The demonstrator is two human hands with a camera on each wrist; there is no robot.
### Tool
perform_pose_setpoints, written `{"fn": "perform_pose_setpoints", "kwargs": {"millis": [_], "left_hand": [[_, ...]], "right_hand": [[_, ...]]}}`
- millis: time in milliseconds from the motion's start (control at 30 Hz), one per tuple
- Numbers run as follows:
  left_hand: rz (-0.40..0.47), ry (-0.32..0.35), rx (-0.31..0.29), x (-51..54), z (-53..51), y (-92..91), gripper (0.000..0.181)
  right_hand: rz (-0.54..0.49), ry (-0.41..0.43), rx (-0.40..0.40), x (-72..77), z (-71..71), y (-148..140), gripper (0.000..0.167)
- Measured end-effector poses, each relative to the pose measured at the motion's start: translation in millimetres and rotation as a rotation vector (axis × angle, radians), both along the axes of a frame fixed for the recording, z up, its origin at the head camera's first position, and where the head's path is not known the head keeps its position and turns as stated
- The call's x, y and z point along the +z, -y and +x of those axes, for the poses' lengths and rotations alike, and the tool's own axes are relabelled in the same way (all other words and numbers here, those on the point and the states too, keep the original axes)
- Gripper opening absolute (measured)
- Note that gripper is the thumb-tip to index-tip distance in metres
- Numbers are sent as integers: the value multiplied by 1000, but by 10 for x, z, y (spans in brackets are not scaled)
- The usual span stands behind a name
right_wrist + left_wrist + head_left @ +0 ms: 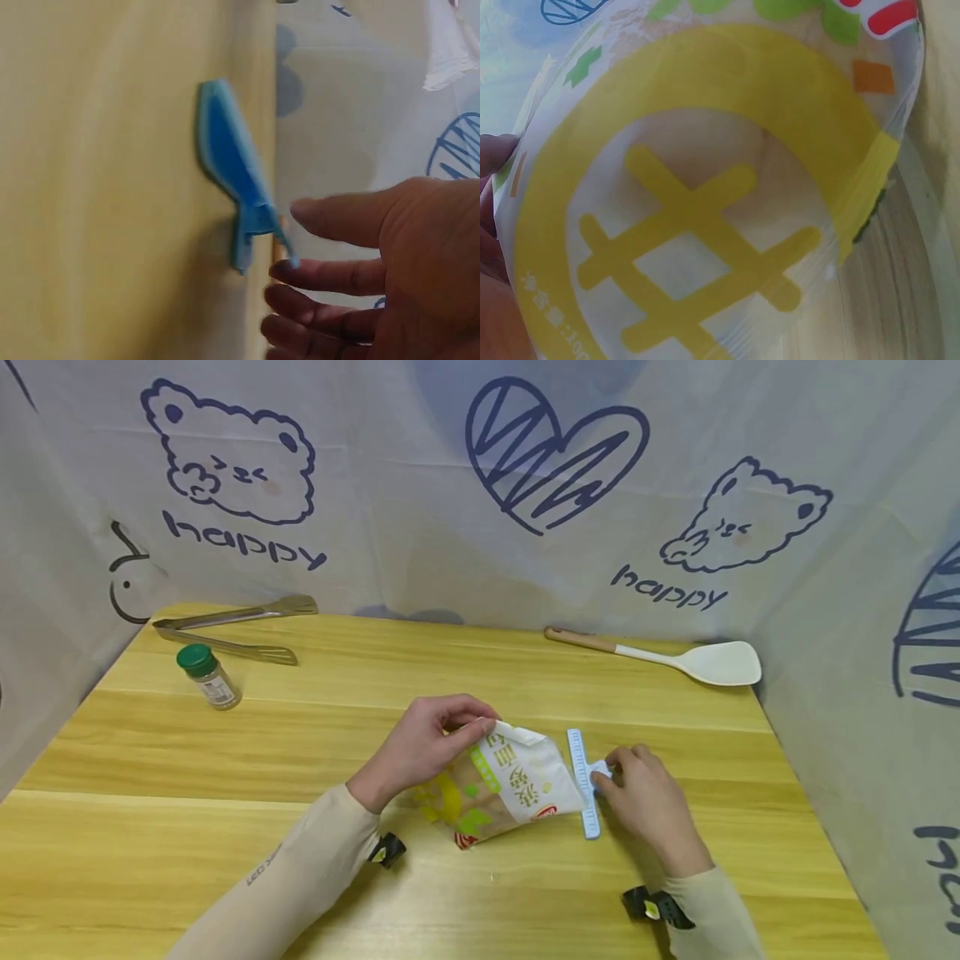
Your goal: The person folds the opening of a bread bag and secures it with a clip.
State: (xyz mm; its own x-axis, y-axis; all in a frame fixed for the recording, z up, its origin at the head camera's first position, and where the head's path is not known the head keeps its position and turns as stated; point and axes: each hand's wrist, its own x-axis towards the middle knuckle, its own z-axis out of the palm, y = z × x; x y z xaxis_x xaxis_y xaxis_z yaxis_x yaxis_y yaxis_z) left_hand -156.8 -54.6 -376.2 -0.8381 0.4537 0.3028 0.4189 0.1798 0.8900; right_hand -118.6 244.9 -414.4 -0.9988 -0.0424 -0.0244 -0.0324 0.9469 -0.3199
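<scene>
My left hand [438, 739] pinches the folded top edge of a printed food bag [517, 777], held tilted above the table. In the left wrist view the bag [705, 75] fills most of the picture, with part of the hand [495, 247] at its left edge. A light blue clip [577, 760] with a long ridged bar lies right of the bag. My right hand [648, 797] is at the clip's handle, thumb and fingers around it. In the right wrist view the fingertips are by the handle of the clip [232, 150], the hand [375, 262] partly curved.
Metal tongs [285, 606] lie at the table's back left, with a green-capped jar [217, 685] in front of them. A white spatula [723, 664] with a wooden handle lies at the back right. Printed cloth [420, 485] hangs behind the wooden table [150, 843].
</scene>
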Motion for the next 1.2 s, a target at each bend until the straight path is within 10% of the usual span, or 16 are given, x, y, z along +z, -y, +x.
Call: {"fn": "perform_pose_setpoints", "kwargs": {"millis": [633, 967, 1200], "left_hand": [[3, -48, 6, -35, -13, -4, 14], [5, -63, 6, -27, -7, -22, 13], [9, -68, 19, -44, -3, -13, 13]], "right_hand": [[-263, -12, -44, 103, -107, -23, 16], [-390, -319, 139, 373, -76, -53, 33], [-418, -384, 215, 575, -22, -40, 28]]}}
